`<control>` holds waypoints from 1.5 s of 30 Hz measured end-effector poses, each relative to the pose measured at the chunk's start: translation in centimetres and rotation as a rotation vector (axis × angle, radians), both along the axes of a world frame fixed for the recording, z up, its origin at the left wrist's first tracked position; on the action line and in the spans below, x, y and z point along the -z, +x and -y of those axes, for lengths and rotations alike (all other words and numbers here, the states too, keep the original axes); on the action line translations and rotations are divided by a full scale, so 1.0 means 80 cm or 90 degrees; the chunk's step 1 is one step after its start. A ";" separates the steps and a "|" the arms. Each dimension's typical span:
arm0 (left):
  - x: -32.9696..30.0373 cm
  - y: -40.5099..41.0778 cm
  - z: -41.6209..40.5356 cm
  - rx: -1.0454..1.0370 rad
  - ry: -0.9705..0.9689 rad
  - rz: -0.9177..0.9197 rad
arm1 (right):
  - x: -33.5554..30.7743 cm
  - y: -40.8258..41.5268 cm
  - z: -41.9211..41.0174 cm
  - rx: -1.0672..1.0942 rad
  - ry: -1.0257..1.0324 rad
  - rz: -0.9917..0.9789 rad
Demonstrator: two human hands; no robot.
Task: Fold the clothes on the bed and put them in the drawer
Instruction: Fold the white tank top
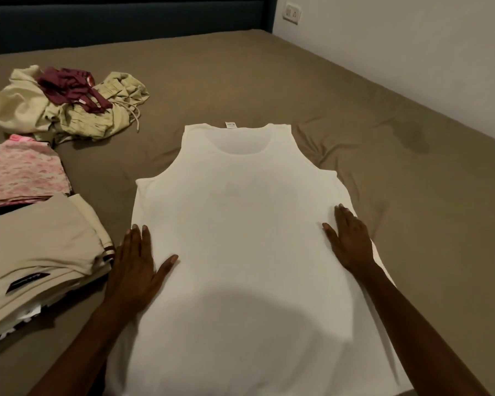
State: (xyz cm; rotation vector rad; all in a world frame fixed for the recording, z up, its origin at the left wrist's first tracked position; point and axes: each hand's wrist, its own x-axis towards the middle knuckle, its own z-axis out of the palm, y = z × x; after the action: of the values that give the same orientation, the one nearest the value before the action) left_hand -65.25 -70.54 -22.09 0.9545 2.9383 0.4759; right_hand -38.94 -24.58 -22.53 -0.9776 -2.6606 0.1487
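Pressing my left hand (pixel 135 270) and right hand (pixel 350 238) flat, fingers straight, on the side edges of a white tank top (pixel 240 238) spread out mid-bed (pixel 355 115), neck toward the headboard (pixel 120 21). Hem's cut off below; the faint chest print's unreadable. Folded stack (pixel 37 252) and unfolded pile (pixel 69 104) left.

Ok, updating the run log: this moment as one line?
phase: smoothing | white tank top flat on bed | left hand, right hand pressing its sides
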 end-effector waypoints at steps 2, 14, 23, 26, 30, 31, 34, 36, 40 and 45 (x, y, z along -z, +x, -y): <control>-0.005 0.017 0.003 0.050 -0.040 -0.059 | 0.011 0.030 0.005 0.030 -0.047 0.051; -0.001 0.086 0.069 0.072 -0.027 -0.011 | -0.011 0.094 0.107 0.102 -0.105 -0.012; -0.006 0.101 0.114 0.061 -0.002 0.026 | 0.019 0.177 0.132 0.133 -0.090 0.006; -0.005 0.102 0.117 0.060 0.001 0.019 | 0.021 0.178 0.134 0.131 -0.086 -0.001; -0.005 0.101 0.120 0.066 -0.004 0.011 | 0.022 0.178 0.139 0.135 -0.093 -0.003; -0.004 0.101 0.119 0.067 0.001 0.008 | 0.022 0.178 0.140 0.137 -0.094 -0.004; -0.006 0.105 0.117 0.066 0.001 0.014 | 0.017 0.178 0.137 0.141 -0.092 -0.008; -0.007 0.108 0.123 0.068 -0.002 0.027 | 0.015 0.177 0.136 0.142 -0.088 -0.008; -0.010 0.119 0.151 0.147 -0.051 0.069 | 0.005 0.185 0.135 0.151 -0.092 0.025; -0.024 0.127 0.187 0.215 -0.129 0.096 | 0.004 0.237 0.155 0.273 -0.030 0.076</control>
State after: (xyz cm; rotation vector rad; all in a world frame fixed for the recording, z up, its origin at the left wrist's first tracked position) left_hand -55.08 -85.48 -20.18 1.2873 2.5590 0.2196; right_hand -20.00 -36.99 -22.84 -1.5884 -2.4862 0.0581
